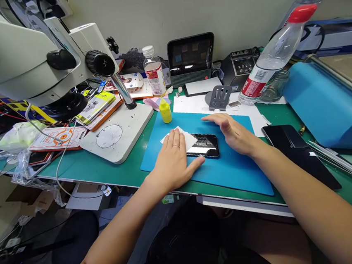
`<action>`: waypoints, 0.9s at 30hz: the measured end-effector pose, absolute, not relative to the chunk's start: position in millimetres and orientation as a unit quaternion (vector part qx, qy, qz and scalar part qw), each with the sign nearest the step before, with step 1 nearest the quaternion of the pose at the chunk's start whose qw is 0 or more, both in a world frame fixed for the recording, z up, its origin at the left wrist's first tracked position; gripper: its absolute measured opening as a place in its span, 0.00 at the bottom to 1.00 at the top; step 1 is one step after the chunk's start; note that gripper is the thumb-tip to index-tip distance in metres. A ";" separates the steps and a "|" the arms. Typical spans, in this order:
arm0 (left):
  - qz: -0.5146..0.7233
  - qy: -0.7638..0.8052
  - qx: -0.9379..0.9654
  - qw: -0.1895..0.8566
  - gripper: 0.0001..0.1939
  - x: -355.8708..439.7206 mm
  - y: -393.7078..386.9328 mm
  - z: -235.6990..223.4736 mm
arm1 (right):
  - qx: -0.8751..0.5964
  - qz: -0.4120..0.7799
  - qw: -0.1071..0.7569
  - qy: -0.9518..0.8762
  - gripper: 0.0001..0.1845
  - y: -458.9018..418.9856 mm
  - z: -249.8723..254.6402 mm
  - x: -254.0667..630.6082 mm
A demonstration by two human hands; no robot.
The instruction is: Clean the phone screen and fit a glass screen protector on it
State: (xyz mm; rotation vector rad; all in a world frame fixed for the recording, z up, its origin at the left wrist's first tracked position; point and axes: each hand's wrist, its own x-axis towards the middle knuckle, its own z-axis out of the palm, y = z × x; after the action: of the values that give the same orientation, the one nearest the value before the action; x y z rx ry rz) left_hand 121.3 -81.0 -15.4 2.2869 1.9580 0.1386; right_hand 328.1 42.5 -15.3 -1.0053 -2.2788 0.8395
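A black phone (204, 145) lies flat on a blue work mat (229, 168). My left hand (174, 159) rests palm down, fingers stretched out, on a white wipe (190, 139) that covers the phone's left end. My right hand (230, 131) lies flat and open on the mat just right of the phone, with nothing in it. A small yellow dropper bottle (165, 110) stands upright on the mat's far left corner, just beyond my left hand.
A white microscope (31, 50) with its base plate (117, 135) stands at left. A clear water bottle (276, 52) leans at right, a second bottle (154, 72) behind. A black panel (296, 153) lies right of the mat, beside a blue machine (319, 101). A grey stand (220, 98) sits on papers.
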 end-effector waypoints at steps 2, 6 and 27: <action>0.051 0.637 0.766 0.068 0.51 135.6 -77.7 -13.2 | -0.370 0.308 0.256 -0.838 0.55 43.4 -16.4 328.3; 0.047 0.582 0.810 0.063 0.52 168.1 -80.4 -11.4 | -0.367 0.303 0.262 -0.839 0.56 46.1 -19.6 327.9; 0.051 0.641 0.765 0.024 0.47 102.5 -107.8 -25.1 | -0.386 0.306 0.232 -0.838 0.58 45.4 -17.5 328.2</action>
State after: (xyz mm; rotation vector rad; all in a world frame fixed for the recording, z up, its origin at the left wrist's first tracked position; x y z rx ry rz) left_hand 102.5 -107.8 -25.1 2.3676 1.9839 0.1575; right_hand 328.2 45.4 -17.5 -1.0619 -2.3041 0.8413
